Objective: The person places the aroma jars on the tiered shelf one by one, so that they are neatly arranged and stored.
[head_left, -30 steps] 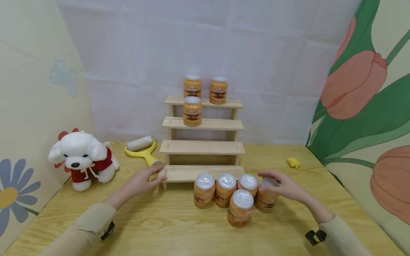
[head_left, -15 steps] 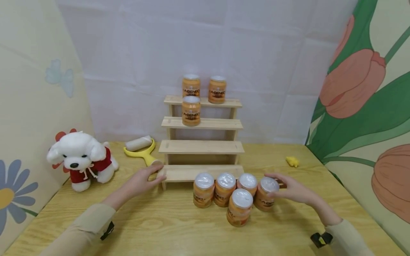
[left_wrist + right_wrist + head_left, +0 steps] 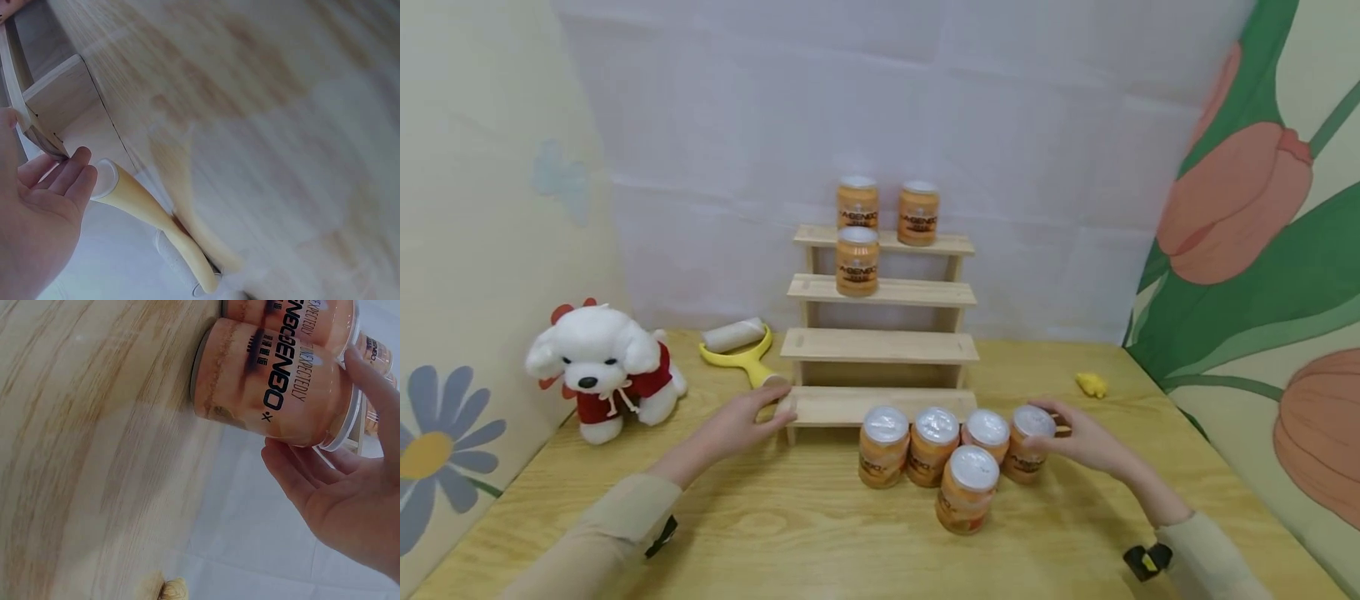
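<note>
A stepped wooden shelf (image 3: 880, 346) stands on the table. My left hand (image 3: 747, 425) holds the left end of its lowest step. In the left wrist view, the fingers (image 3: 72, 175) touch that board's edge, the thumb partly out of frame. My right hand (image 3: 1086, 442) grips the rightmost orange can (image 3: 1025, 457), thumb in front and fingers behind. That can (image 3: 275, 384) stands upright on the table beside several similar cans (image 3: 932, 454), one of them (image 3: 966, 500) set forward of the row. Two cans (image 3: 918, 215) occupy the top step, and one can (image 3: 857, 265) the step below.
A white plush dog (image 3: 598, 367) in red sits at the left. Behind my left hand lies a lint roller (image 3: 737, 350) with a yellow handle. A small yellow object (image 3: 1091, 384) is at the right. White cloth (image 3: 1037, 125) hangs behind the shelf.
The rightmost can has shifted back, away from me, into line with its neighbours, and my right hand has moved with it. My left hand stays at the shelf's end.
</note>
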`<state>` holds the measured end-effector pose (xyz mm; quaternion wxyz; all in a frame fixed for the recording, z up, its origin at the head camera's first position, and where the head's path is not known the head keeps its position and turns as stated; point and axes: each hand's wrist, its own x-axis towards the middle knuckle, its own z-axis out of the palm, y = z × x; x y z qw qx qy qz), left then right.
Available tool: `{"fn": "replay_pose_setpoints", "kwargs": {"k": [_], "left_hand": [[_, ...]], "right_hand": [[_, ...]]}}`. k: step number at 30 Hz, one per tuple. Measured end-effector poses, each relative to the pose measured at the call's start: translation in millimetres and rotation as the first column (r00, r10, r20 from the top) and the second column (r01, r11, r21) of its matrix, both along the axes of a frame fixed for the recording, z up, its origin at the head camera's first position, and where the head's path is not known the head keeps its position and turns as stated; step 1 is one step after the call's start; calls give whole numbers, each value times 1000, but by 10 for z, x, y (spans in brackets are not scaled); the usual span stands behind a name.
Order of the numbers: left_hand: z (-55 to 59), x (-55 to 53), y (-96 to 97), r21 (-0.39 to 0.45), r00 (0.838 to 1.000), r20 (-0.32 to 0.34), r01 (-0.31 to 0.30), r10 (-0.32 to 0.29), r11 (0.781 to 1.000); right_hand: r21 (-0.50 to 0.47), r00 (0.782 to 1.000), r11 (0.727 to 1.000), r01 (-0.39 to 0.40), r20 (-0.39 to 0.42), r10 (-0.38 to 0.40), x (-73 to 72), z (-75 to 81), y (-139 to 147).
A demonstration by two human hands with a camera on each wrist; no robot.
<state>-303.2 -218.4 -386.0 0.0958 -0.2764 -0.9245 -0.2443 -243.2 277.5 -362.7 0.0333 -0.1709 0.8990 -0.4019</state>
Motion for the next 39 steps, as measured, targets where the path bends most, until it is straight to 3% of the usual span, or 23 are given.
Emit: {"fn": "replay_pose_setpoints", "kwargs": {"k": [9,26,39], "left_hand": [[0,12,0,-9,1000,20,-16,16,1000],[1,14,6,-2,1000,16,-9,9,1000],[-7,16,2,6,999,-52,7,-6,1000]], "right_hand": [[-10,999,1000,-11,-30,11,-14,-38,-30],[66,993,994,82,-86,-76,-8,18,-48],[8,979,986,168,-120,-165,40,303,-14]]}}
